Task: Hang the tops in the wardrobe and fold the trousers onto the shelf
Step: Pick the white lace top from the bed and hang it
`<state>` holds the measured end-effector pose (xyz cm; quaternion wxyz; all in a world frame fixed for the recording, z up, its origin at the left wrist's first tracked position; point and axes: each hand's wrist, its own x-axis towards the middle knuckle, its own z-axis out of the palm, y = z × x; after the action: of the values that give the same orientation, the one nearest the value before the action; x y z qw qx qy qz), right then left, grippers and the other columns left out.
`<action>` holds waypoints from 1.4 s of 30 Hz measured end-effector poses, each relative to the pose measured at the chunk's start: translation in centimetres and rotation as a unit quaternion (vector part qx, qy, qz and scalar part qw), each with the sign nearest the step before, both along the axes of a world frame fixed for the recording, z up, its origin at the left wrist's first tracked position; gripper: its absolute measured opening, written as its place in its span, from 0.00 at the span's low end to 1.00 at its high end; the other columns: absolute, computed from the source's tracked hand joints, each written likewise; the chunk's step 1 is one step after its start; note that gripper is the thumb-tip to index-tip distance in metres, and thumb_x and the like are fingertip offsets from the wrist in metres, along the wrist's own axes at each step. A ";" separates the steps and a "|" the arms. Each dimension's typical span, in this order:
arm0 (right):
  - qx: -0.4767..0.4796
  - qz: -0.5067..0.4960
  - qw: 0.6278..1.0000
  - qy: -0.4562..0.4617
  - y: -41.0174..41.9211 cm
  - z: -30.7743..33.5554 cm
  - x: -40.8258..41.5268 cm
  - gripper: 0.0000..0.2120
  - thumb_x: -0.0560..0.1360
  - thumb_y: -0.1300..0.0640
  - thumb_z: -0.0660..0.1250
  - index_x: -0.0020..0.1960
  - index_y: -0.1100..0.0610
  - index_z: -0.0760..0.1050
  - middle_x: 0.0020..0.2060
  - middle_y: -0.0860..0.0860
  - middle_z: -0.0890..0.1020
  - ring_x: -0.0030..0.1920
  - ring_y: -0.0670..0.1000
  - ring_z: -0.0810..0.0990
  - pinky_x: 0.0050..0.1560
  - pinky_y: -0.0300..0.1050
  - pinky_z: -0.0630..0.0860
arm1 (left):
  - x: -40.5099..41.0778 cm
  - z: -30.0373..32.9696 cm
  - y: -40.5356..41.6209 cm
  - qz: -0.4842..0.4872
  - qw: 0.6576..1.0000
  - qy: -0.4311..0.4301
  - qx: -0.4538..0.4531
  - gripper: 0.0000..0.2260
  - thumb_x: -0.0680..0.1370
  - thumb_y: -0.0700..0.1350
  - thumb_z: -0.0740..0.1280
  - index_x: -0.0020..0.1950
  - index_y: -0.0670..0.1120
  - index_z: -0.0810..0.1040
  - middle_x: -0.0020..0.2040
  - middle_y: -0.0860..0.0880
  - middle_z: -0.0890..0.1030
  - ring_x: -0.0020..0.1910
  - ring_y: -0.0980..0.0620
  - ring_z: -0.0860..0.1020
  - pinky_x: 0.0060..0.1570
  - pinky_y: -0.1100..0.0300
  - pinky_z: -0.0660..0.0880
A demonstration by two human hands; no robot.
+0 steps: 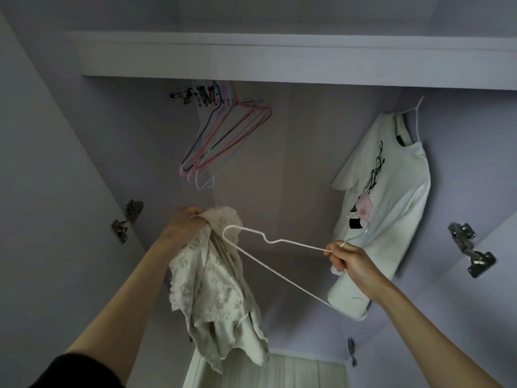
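My left hand (184, 222) grips a beige lace-trimmed top (212, 289) by its upper edge, and the cloth hangs down in front of the open wardrobe. My right hand (349, 260) holds a white wire hanger (279, 264) near its metal hook. The hanger's far shoulder end lies against the top's lace edge. A white T-shirt with a black and pink print (383, 203) hangs on a hanger at the right of the wardrobe.
A bunch of several coloured empty hangers (223, 135) and metal clip hangers (195, 96) hang at the upper left. A shelf board (279, 63) runs above. Door hinges (126, 222) (470, 247) stick out on both sides. A pale lower panel (279, 371) shows at the bottom.
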<state>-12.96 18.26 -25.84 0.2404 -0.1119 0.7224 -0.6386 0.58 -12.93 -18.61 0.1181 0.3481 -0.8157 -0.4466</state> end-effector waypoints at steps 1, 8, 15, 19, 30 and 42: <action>0.037 0.005 0.999 0.027 -0.1 0.1 0.1 0.14 0.80 0.62 0.58 0.38 0.59 0.76 0.23 0.44 0.67 0.28 0.45 0.63 0.32 0.36 0.61 | 0.0 0.0 -0.2 0.002 1.000 -0.001 -0.002 0.10 0.76 0.41 0.66 0.36 0.51 0.76 0.34 0.53 0.77 0.34 0.57 0.73 0.32 0.63 0.67; 0.157 0.070 0.963 0.207 -5.6 0.6 2.0 0.11 0.79 0.62 0.60 0.47 0.62 0.81 0.44 0.53 0.82 0.46 0.47 0.76 0.51 0.38 0.68 | -2.0 0.9 2.0 -0.095 0.994 -0.002 -0.056 0.05 0.75 0.41 0.66 0.40 0.49 0.78 0.36 0.53 0.78 0.37 0.54 0.76 0.37 0.62 0.69; 0.076 0.044 0.976 0.199 -10.0 1.1 3.1 0.11 0.79 0.61 0.60 0.43 0.56 0.79 0.26 0.39 0.71 0.31 0.39 0.68 0.38 0.36 0.65 | -2.5 1.9 5.4 -0.160 0.962 -0.038 -0.217 0.04 0.75 0.44 0.64 0.44 0.49 0.79 0.36 0.53 0.77 0.44 0.47 0.78 0.41 0.60 0.67; -0.019 -0.009 0.990 0.140 -10.1 2.1 2.8 0.16 0.79 0.60 0.60 0.33 0.52 0.72 0.22 0.42 0.67 0.28 0.41 0.65 0.32 0.37 0.62 | -2.1 1.3 5.9 -0.193 0.914 -0.040 -0.355 0.08 0.77 0.50 0.64 0.53 0.52 0.80 0.49 0.53 0.75 0.56 0.48 0.73 0.55 0.54 0.61; -0.123 0.189 0.973 -0.042 -8.2 6.2 1.5 0.09 0.77 0.61 0.61 0.53 0.53 0.77 0.42 0.44 0.82 0.42 0.44 0.80 0.43 0.41 0.77 | -2.0 3.3 4.4 -0.241 0.848 0.059 -0.468 0.05 0.75 0.43 0.68 0.48 0.48 0.83 0.43 0.52 0.82 0.44 0.51 0.79 0.48 0.56 0.54; 0.116 0.259 0.939 0.192 -11.8 6.1 0.2 0.06 0.72 0.67 0.68 0.48 0.60 0.76 0.40 0.55 0.78 0.41 0.49 0.77 0.48 0.50 0.77 | -1.5 4.7 5.2 -0.261 0.860 0.182 -0.399 0.06 0.73 0.41 0.68 0.48 0.48 0.83 0.44 0.55 0.82 0.43 0.54 0.79 0.46 0.55 0.55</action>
<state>-12.77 6.48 -19.70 0.2650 -0.3872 0.7698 -0.4327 -0.92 -7.75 -13.94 0.2727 -0.0417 -0.9489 -0.1532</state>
